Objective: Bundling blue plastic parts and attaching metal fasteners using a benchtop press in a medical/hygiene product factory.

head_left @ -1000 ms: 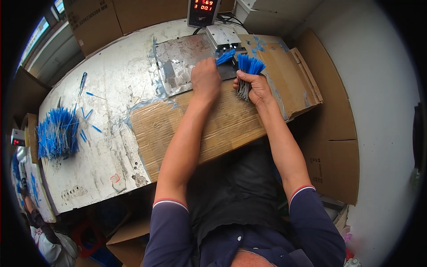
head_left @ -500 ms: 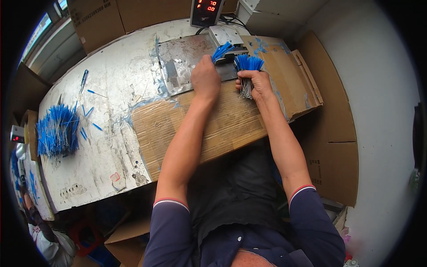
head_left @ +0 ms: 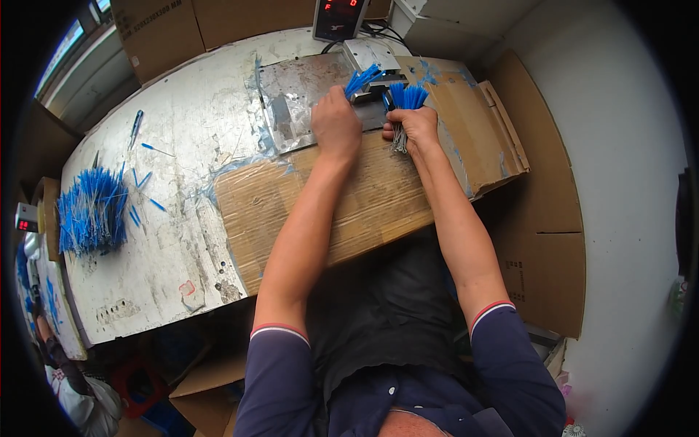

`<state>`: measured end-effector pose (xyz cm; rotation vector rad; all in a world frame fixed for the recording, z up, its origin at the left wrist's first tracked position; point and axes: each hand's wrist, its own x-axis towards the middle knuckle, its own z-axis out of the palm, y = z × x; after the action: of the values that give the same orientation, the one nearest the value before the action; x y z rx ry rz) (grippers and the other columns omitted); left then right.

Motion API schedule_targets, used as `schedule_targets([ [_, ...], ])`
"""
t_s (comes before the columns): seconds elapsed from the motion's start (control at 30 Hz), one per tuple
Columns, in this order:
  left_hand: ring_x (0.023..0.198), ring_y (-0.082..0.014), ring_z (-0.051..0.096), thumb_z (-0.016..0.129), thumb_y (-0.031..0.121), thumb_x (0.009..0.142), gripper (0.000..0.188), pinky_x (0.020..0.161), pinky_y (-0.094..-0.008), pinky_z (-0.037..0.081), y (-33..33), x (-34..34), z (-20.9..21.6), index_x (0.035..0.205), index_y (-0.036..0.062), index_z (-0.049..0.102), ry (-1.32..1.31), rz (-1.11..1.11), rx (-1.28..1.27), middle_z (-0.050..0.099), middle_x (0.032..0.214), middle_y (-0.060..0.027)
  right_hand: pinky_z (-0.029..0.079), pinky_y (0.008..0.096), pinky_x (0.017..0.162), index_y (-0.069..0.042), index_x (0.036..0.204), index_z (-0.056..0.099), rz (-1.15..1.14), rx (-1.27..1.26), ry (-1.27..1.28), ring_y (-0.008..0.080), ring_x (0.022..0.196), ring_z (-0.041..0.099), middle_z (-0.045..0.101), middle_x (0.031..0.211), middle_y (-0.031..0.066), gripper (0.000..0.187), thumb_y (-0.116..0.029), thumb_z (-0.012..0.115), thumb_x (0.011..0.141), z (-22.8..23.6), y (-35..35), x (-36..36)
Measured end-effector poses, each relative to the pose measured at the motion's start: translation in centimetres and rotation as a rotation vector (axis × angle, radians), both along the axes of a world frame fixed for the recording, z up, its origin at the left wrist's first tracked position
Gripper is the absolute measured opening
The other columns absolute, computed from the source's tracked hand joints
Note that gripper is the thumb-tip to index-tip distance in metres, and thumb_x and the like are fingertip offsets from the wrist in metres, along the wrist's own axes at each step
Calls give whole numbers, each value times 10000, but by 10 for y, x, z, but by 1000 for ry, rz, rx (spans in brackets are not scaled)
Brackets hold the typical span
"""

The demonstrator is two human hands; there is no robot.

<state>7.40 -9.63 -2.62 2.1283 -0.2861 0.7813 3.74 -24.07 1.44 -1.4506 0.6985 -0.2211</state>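
My left hand is closed around a small bunch of thin blue-bristled wire brushes, their blue ends sticking out at the top right. Close by on the right, my right hand grips a thicker bundle of the same brushes. Blue tips point away from me, and bare wire ends hang below that fist. Both hands are at the near edge of a metal plate, beside a small metal device with a dark slot part, partly hidden by the brushes.
A large heap of blue brushes lies at the left of the white table, with several loose brushes and a pen near it. A red-digit display box stands behind. Taped cardboard covers the near edge. Another person is at far left.
My right hand has shifted slightly up and left, and its bundle looks narrower. The left hand stays nearly in place, its brushes tilted a little lower. The display's digits differ.
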Motion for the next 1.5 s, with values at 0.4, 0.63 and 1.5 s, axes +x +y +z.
schedule_targets([
  [0.4,840,-345,650,586,60,891,137,761,-466,473,0,1,-5,1026,46,604,-17,-55,42,675,853,-149,621,374,494,93,854,654,-7,286,-213,254,603,694,677,752,180,118,22,728,796,-3,-5,-21],
  [0.63,824,-384,649,619,59,882,157,750,-497,492,0,1,-4,1037,42,599,32,-136,56,663,848,-185,643,380,614,56,899,658,104,310,-175,251,670,704,675,781,144,163,52,770,780,-4,-19,-28],
  [1.5,810,-390,678,585,90,943,111,689,-489,517,-6,-3,-1,1052,67,579,137,-198,-169,693,876,-169,617,365,539,48,888,674,203,253,-119,202,614,687,672,735,120,126,-26,741,810,4,-4,-34],
])
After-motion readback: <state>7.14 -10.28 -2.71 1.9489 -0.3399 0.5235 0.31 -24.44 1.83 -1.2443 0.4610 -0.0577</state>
